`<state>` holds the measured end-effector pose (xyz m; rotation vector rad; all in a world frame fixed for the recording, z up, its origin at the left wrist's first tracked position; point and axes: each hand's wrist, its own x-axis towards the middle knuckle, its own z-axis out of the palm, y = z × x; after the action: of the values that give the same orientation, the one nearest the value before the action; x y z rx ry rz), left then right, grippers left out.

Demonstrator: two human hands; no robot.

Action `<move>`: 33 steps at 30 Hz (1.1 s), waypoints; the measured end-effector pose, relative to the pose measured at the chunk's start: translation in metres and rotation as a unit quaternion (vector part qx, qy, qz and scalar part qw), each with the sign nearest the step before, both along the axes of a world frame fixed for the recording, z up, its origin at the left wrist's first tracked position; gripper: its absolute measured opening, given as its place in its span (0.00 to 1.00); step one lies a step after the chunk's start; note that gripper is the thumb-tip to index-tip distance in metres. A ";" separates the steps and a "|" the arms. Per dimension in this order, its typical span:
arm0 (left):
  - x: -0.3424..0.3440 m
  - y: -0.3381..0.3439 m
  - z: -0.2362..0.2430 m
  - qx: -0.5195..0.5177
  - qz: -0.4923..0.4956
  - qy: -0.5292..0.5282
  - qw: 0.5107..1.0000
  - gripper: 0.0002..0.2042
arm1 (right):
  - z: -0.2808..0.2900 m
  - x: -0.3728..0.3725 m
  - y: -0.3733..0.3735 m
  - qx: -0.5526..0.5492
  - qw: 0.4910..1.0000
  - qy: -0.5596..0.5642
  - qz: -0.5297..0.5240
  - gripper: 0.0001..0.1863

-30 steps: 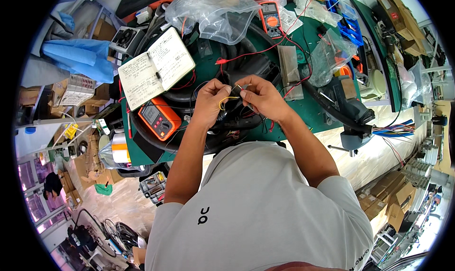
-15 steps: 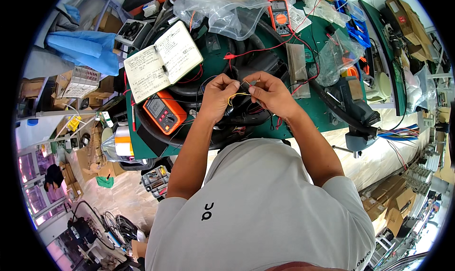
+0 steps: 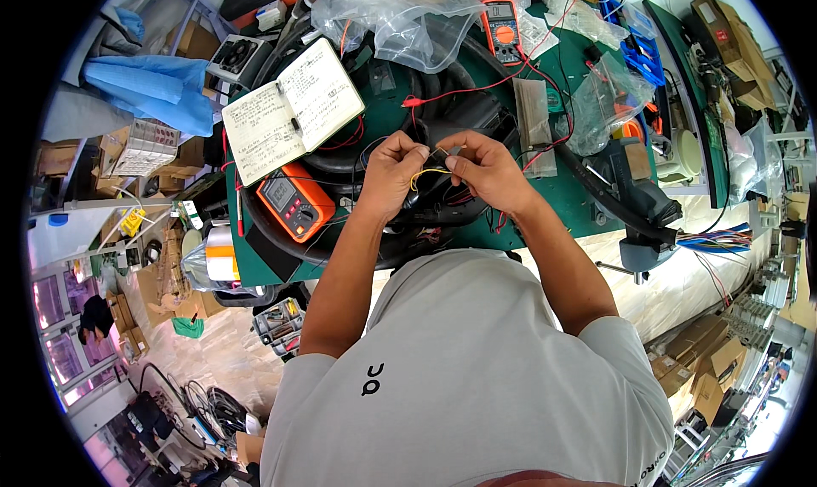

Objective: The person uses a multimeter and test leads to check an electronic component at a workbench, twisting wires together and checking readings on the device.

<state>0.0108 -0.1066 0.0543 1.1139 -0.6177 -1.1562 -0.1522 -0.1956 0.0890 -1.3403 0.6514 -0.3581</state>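
Note:
Both hands meet over black cabling at the middle of the bench. My left hand (image 3: 396, 168) is closed in a pinch on thin wire, with a yellow wire (image 3: 431, 170) looping beside its thumb. My right hand (image 3: 477, 168) also pinches, around a small dark wire end (image 3: 441, 155); its exact shape is too small to tell. An open notebook (image 3: 323, 104) lies left of my hands, an orange meter (image 3: 294, 202) just below it. A red probe lead (image 3: 408, 101) runs above my fingers.
A second orange multimeter (image 3: 502, 31), plastic bags (image 3: 391, 19) and blue bins (image 3: 638, 53) crowd the back of the green bench (image 3: 579, 206). A thick black hose (image 3: 630, 214) crosses to the right edge. Shelves and cardboard boxes (image 3: 706, 351) stand around.
The whole view has shifted, with bench and hands appearing higher and further right than a second ago. Both hands stay pinched together on the wires, with slight finger movement.

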 end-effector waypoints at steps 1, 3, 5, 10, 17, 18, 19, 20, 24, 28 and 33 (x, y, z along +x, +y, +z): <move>0.000 0.000 0.000 0.000 0.000 0.002 1.000 0.07 | 0.002 0.000 0.001 0.000 1.000 0.001 -0.002 0.11; 0.000 0.000 0.001 0.000 -0.002 0.005 1.000 0.07 | 0.003 0.001 0.001 -0.003 1.000 0.002 -0.003 0.11; 0.000 0.000 0.000 -0.002 0.000 0.007 1.000 0.07 | 0.003 0.001 0.001 -0.009 1.000 0.002 -0.003 0.12; 0.000 0.000 0.000 0.002 0.001 0.003 1.000 0.08 | 0.002 0.001 0.001 -0.007 1.000 0.004 -0.004 0.11; -0.002 -0.001 0.002 0.005 0.000 -0.019 1.000 0.09 | 0.005 0.001 0.002 -0.001 1.000 0.007 -0.005 0.11; -0.002 -0.001 0.002 0.007 0.001 -0.027 1.000 0.10 | 0.006 0.001 0.002 -0.008 1.000 0.008 -0.005 0.11; -0.002 -0.002 0.002 0.005 -0.001 -0.022 1.000 0.10 | 0.007 0.001 0.002 -0.015 1.000 0.010 -0.006 0.11; -0.001 -0.001 0.001 0.005 -0.002 -0.019 1.000 0.10 | 0.007 0.001 0.003 -0.021 1.000 0.011 -0.007 0.11; -0.001 -0.002 -0.001 0.002 -0.002 -0.012 1.000 0.10 | 0.006 0.001 0.002 -0.019 1.000 0.012 -0.008 0.11; 0.000 -0.001 0.002 0.000 0.001 -0.007 1.000 0.09 | 0.007 0.001 0.002 -0.006 1.000 0.020 -0.004 0.12; 0.000 0.001 -0.003 -0.015 0.037 0.007 0.999 0.08 | 0.003 0.001 0.008 -0.155 0.985 0.070 -0.026 0.14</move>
<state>0.0103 -0.1051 0.0516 1.0937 -0.5777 -1.0876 -0.1514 -0.1880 0.0916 -1.6585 0.7712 -0.4240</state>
